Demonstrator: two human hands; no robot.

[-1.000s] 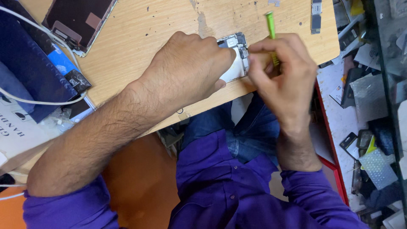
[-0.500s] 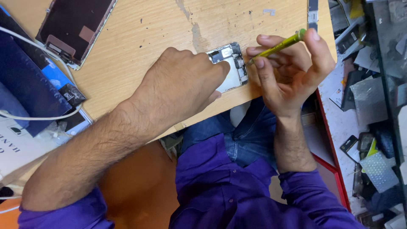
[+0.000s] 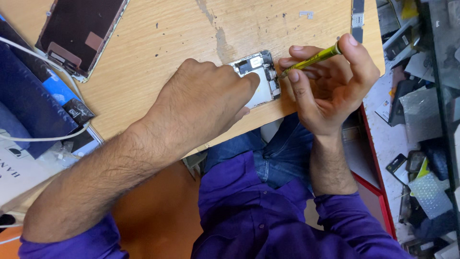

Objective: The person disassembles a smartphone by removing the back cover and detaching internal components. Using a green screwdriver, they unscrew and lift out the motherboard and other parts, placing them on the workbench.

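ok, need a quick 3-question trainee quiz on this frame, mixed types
1. True or false: the left hand rests on the opened phone.
2. What does the right hand hold? A) yellow-green screwdriver B) scissors C) a cable
3. Fill in: the detached screen lies at the table's far ____ side.

Key: 1 true; 2 A; 3 left.
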